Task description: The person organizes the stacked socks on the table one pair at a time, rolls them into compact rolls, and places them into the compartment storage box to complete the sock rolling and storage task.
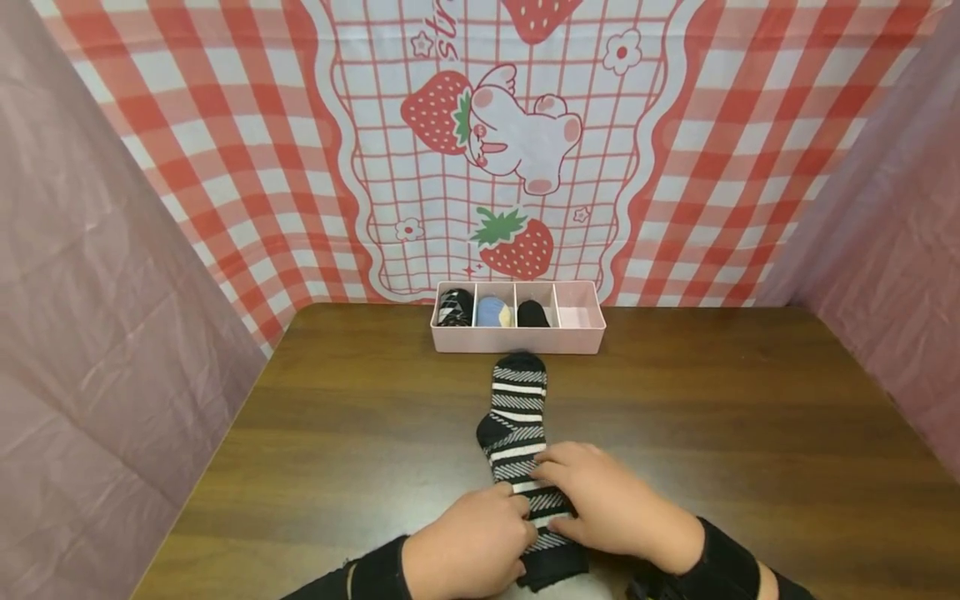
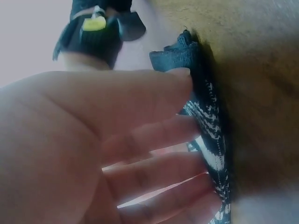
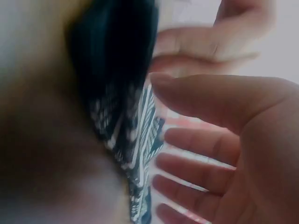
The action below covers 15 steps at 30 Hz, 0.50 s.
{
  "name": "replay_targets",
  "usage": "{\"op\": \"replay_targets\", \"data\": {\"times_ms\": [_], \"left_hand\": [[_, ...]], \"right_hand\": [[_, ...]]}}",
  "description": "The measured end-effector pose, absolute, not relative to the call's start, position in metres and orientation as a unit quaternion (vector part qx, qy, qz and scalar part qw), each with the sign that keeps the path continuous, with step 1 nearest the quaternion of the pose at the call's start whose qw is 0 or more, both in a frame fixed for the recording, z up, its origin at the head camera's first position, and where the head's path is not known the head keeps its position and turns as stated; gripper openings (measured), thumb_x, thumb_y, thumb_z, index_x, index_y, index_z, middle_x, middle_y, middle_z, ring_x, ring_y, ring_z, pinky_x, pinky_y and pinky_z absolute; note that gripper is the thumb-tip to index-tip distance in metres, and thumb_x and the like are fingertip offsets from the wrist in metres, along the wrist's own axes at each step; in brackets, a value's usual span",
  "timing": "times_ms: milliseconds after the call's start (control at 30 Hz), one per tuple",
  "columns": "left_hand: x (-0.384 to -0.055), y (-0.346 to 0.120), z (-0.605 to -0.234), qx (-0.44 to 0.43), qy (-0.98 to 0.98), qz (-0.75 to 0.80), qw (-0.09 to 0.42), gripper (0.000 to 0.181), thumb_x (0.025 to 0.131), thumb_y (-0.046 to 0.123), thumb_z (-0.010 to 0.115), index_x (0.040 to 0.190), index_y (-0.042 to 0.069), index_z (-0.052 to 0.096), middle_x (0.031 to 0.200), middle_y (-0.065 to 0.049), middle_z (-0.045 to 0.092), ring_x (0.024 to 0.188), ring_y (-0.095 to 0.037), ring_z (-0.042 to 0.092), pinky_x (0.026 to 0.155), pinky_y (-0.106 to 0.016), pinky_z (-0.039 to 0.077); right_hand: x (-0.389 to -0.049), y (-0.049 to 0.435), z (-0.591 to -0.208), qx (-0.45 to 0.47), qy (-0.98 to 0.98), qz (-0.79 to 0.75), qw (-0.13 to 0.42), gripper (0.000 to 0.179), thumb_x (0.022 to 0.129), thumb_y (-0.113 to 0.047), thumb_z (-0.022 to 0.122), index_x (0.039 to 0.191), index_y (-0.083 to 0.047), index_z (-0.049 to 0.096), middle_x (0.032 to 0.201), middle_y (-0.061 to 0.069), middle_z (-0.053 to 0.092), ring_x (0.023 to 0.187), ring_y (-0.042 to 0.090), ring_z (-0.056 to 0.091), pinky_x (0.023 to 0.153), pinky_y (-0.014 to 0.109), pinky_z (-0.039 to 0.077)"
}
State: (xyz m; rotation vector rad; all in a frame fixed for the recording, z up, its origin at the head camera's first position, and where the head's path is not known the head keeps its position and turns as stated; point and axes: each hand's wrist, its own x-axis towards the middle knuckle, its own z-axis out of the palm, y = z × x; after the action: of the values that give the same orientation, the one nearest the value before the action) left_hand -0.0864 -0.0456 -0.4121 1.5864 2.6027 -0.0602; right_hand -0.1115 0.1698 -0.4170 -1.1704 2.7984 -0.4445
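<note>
A black sock with white and patterned stripes point(image 1: 517, 408) lies flat on the table, its toe towards the pink box and its black cuff towards me. Whether a second sock lies under it I cannot tell. My left hand point(image 1: 472, 542) rests on the left edge of the leg near the cuff; in the left wrist view its fingertips touch the sock point(image 2: 212, 154). From the right, my right hand point(image 1: 611, 504) lays its fingertips on the leg. Those fingers point(image 3: 201, 170) are loosely straight beside the sock in the right wrist view.
Behind the toe stands a pink divided box point(image 1: 517, 340). Three of its compartments hold a black-and-white patterned roll point(image 1: 454, 308), a blue and yellow bundle point(image 1: 492, 312) and a black bundle point(image 1: 532, 314). A checked strawberry cloth point(image 1: 517, 158) hangs behind the wooden table point(image 1: 360, 433).
</note>
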Motion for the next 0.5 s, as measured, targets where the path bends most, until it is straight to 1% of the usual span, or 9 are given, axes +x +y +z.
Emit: {"op": "replay_targets", "data": {"times_ms": [67,100,133,200,267,333,400,500], "left_hand": [[-0.086,-0.044,-0.412,0.514,0.856,-0.024,0.053,0.019,0.09,0.043,0.078,0.1,0.026,0.078,0.092,0.013,0.066,0.084,-0.004,0.054,0.073,-0.022,0.044],[-0.086,-0.044,-0.413,0.51,0.858,-0.026,0.054,0.02,0.09,0.043,0.078,0.1,0.026,0.078,0.092,0.013,0.066,0.084,-0.004,0.054,0.073,-0.022,0.044],[-0.085,-0.043,-0.413,0.506,0.86,-0.026,0.054,0.02,0.089,0.044,0.078,0.1,0.026,0.078,0.093,0.013,0.066,0.085,-0.004,0.054,0.073,-0.022,0.044],[-0.083,-0.043,-0.414,0.503,0.863,-0.03,0.045,0.022,0.088,0.044,0.079,0.1,0.026,0.078,0.093,0.013,0.067,0.086,-0.005,0.055,0.073,-0.022,0.045],[-0.082,-0.043,-0.414,0.504,0.863,-0.035,0.031,0.023,0.087,0.044,0.08,0.1,0.026,0.078,0.093,0.013,0.067,0.086,-0.005,0.055,0.074,-0.022,0.044],[-0.081,-0.043,-0.415,0.507,0.861,-0.037,0.018,0.024,0.086,0.044,0.081,0.099,0.025,0.078,0.093,0.013,0.067,0.087,-0.005,0.056,0.076,-0.022,0.043],[-0.081,-0.043,-0.415,0.507,0.861,-0.034,0.012,0.024,0.085,0.045,0.082,0.1,0.025,0.078,0.093,0.013,0.067,0.086,-0.005,0.055,0.075,-0.022,0.043],[-0.082,-0.043,-0.416,0.497,0.867,-0.013,0.021,0.026,0.085,0.044,0.083,0.101,0.025,0.078,0.094,0.013,0.063,0.085,-0.006,0.051,0.071,-0.021,0.043]], "right_hand": [[-0.101,0.173,-0.416,-0.38,0.913,-0.142,0.051,0.036,0.077,-0.036,0.089,0.101,-0.018,0.07,0.104,-0.009,0.06,0.094,0.012,0.058,0.084,0.038,0.051],[-0.096,0.173,-0.415,-0.378,0.912,-0.144,0.064,0.035,0.075,-0.039,0.09,0.096,-0.021,0.067,0.096,-0.013,0.056,0.087,0.008,0.054,0.077,0.034,0.05],[-0.092,0.174,-0.414,-0.376,0.91,-0.154,0.083,0.036,0.074,-0.04,0.091,0.092,-0.024,0.065,0.091,-0.016,0.053,0.081,0.005,0.05,0.071,0.031,0.047],[-0.086,0.175,-0.414,-0.372,0.902,-0.179,0.124,0.036,0.072,-0.04,0.092,0.086,-0.028,0.061,0.084,-0.019,0.049,0.074,0.002,0.045,0.065,0.026,0.043],[-0.083,0.175,-0.415,-0.366,0.895,-0.202,0.159,0.035,0.072,-0.036,0.093,0.086,-0.029,0.062,0.083,-0.021,0.049,0.073,0.0,0.045,0.064,0.025,0.042],[-0.082,0.174,-0.416,-0.36,0.891,-0.216,0.174,0.033,0.072,-0.028,0.092,0.085,-0.029,0.063,0.082,-0.021,0.05,0.073,0.0,0.046,0.065,0.024,0.042],[-0.082,0.173,-0.418,-0.363,0.89,-0.216,0.17,0.032,0.072,-0.023,0.09,0.086,-0.028,0.062,0.083,-0.02,0.05,0.074,0.001,0.046,0.066,0.024,0.043],[-0.084,0.173,-0.421,-0.37,0.89,-0.215,0.156,0.032,0.069,-0.016,0.086,0.086,-0.026,0.06,0.083,-0.018,0.049,0.074,0.001,0.046,0.066,0.024,0.042]]}}
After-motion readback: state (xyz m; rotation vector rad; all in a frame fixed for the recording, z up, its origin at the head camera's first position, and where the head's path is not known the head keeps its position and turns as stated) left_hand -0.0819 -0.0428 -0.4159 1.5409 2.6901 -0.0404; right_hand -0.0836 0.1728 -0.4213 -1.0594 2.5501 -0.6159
